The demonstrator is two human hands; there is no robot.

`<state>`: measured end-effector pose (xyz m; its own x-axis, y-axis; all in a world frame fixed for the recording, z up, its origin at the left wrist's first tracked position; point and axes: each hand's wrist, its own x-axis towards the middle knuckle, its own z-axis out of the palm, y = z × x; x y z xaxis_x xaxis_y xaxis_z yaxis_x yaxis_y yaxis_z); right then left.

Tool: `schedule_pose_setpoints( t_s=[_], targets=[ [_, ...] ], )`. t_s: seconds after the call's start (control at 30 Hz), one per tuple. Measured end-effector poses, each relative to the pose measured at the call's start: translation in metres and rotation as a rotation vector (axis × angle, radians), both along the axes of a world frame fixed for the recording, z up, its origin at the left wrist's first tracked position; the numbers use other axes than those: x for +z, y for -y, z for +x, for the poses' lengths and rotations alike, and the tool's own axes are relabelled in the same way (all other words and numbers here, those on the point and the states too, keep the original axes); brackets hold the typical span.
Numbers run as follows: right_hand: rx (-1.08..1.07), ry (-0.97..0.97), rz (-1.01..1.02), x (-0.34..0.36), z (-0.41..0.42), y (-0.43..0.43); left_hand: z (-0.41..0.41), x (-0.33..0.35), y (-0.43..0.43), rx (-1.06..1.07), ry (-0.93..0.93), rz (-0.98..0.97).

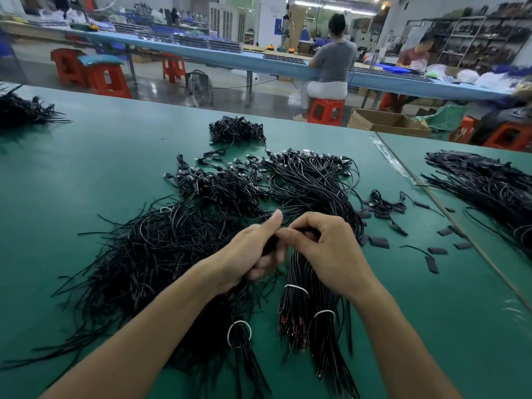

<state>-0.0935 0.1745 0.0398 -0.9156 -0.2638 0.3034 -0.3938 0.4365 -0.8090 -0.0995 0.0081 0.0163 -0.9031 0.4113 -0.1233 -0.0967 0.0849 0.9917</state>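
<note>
My left hand [253, 251] and my right hand [325, 249] meet above the green table [86, 174], both curled round the same bunch of thin black cables [272, 244]. My left thumb sticks up; my right fingers pinch the bunch's top. Below my right hand, cable bundles [305, 309] tied with white bands lie toward me. A large loose heap of black cables [149, 254] spreads to the left. Cables with connector plugs [302, 174] fan out behind my hands.
Short black sleeve pieces [431, 263] are scattered on the right. More cable piles lie at the far middle [236, 131], far left [23, 110] and right [489, 182]. A seam [449, 214] divides two tabletops. Beyond are red stools, a cardboard box [385, 122] and seated people.
</note>
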Motion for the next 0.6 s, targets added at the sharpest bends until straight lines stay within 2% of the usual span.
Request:
schedule_pose_setpoints(
  t_s=[0.13, 0.2, 0.3, 0.37, 0.43, 0.47, 0.53, 0.6],
  targets=[
    [-0.086, -0.003, -0.115, -0.010, 0.000, 0.003, -0.002, 0.008, 0.008, -0.165, 0.195, 0.332],
    [-0.121, 0.026, -0.090, -0.017, 0.000, 0.002, -0.004, 0.012, 0.013, -0.230, 0.235, 0.524],
    [-0.032, 0.086, 0.025, -0.023, 0.005, 0.007, -0.005, 0.018, 0.009, -0.108, 0.291, 0.815],
    [0.058, 0.115, 0.152, -0.025, 0.010, 0.015, -0.007, 0.018, 0.003, 0.078, 0.241, 0.888],
    [0.105, 0.120, 0.283, -0.027, 0.012, 0.020, -0.010, 0.011, -0.002, 0.170, 0.085, 0.778],
    [0.115, 0.108, 0.329, -0.027, 0.012, 0.021, -0.010, 0.007, -0.004, 0.208, -0.025, 0.640],
    [0.118, 0.073, 0.347, -0.025, 0.013, 0.019, -0.010, -0.003, -0.003, 0.296, -0.276, 0.245],
    [0.120, 0.032, 0.333, -0.021, 0.013, 0.016, -0.009, -0.009, -0.002, 0.278, -0.427, -0.079]
  ],
)
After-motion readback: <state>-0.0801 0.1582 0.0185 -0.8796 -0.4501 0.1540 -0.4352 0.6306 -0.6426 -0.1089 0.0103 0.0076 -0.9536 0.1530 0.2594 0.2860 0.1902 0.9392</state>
